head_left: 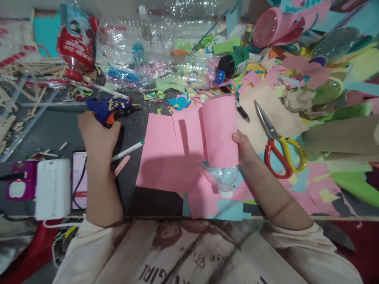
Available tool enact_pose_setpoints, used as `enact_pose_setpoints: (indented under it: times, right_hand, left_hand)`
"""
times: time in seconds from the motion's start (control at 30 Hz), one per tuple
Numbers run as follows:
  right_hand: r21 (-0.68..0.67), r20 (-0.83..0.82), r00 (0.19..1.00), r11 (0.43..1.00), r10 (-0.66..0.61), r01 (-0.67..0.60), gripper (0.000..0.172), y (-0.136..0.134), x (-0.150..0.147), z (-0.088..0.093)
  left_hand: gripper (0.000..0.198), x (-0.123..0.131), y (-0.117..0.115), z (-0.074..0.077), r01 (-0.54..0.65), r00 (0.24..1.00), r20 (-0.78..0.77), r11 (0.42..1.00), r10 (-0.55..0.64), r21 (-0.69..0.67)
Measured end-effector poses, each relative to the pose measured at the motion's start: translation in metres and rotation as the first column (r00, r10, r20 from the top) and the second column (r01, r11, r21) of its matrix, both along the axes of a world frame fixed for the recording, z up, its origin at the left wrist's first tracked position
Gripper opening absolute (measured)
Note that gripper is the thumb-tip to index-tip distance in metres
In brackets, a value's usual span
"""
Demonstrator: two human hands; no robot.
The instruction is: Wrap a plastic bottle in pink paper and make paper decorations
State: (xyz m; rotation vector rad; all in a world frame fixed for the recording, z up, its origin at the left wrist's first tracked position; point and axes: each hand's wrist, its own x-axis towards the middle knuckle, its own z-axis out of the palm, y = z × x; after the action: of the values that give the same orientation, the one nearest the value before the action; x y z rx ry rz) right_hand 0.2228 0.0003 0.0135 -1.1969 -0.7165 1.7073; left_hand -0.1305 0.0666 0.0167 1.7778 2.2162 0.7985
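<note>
Table (pixel 133 132) was dark-topped and crowded, bare patches mostly on the left. Left hand (pixel 100 132) was curled around the grip of a blue glue gun (pixel 103 108), nozzle aimed right; fingertips hidden. Right hand (pixel 247 148) was closed on a clear bottle (pixel 226 177) wrapped in pink paper (pixel 220 132), thumb on the wrap, other fingers out of sight behind it. Bottle sat right of centre at the near side, white cap (pixel 226 194) toward the person. Couldn't tell if it touched the table.

Pink sheets (pixel 158 154) lay just left of the bottle. White marker (pixel 128 151) between those and the left forearm. Right side: scissors (pixel 272 136), blades together, red and yellow handles, partly over tan paper (pixel 288 116); black pen (pixel 243 111) near the wrap. Paper scraps (pixel 319 187) all over that end.

Far side: heap of clear plastic (pixel 124 43), red-labelled bottle (pixel 75 45), green-and-black bottle (pixel 238 61) on its side. Left end: wood sticks (pixel 37 104), phone (pixel 78 161), white power block (pixel 53 189) next to a purple one (pixel 29 173).
</note>
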Motion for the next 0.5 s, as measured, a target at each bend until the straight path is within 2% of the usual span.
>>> enact_pose_setpoints:
  times: [0.07, 0.13, 0.23, 0.3, 0.37, 0.4, 0.43, 0.47, 0.5]
  right_hand:
    - [0.002, -0.003, 1.000, 1.000, -0.008, 0.008, 0.055, 0.000, -0.001, 0.000]
    - [-0.008, -0.010, 1.000, 1.000, -0.022, 0.022, 0.054, 0.000, -0.002, 0.000]
    - [-0.044, -0.029, 0.999, 0.998, -0.042, 0.041, 0.055, 0.000, -0.004, 0.002]
    - [-0.051, -0.041, 0.997, 0.997, -0.060, 0.057, 0.055, 0.000, -0.006, 0.003]
    - [-0.044, -0.053, 0.995, 0.995, -0.088, 0.085, 0.055, 0.000, -0.008, 0.003]
    - [-0.040, -0.059, 0.993, 0.994, -0.104, 0.101, 0.055, 0.000, -0.009, 0.002]
    - [-0.041, -0.065, 0.991, 0.993, -0.116, 0.114, 0.056, 0.000, -0.010, 0.002]
    - [-0.046, -0.069, 0.990, 0.992, -0.124, 0.121, 0.057, 0.000, -0.011, 0.001]
    - [-0.051, -0.072, 0.989, 0.991, -0.131, 0.127, 0.058, 0.000, -0.012, 0.000]
  left_hand:
    - [0.043, 0.002, 0.000, -0.001, -0.032, 0.998, -0.048, 0.997, 0.029, -0.070]
    - [0.044, 0.001, -0.003, 0.001, 0.001, 0.999, -0.037, 0.995, -0.005, -0.102]
    - [0.042, -0.001, -0.010, 0.016, 0.052, 0.999, 0.000, 0.992, -0.052, -0.119]
    - [0.044, 0.005, -0.014, 0.029, 0.085, 0.996, -0.014, 0.993, -0.087, -0.080]
    - [0.047, 0.022, -0.019, 0.039, 0.152, 0.988, -0.015, 0.987, -0.151, 0.057]
    - [0.042, 0.034, -0.021, 0.041, 0.201, 0.978, 0.040, 0.973, -0.207, 0.116]
    - [0.037, 0.049, -0.024, 0.040, 0.219, 0.954, 0.166, 0.958, -0.251, 0.186]
    - [0.032, 0.065, -0.027, 0.036, 0.251, 0.882, 0.360, 0.950, -0.303, 0.184]
    - [0.032, 0.080, -0.031, 0.030, 0.282, 0.747, 0.583, 0.946, -0.321, 0.159]
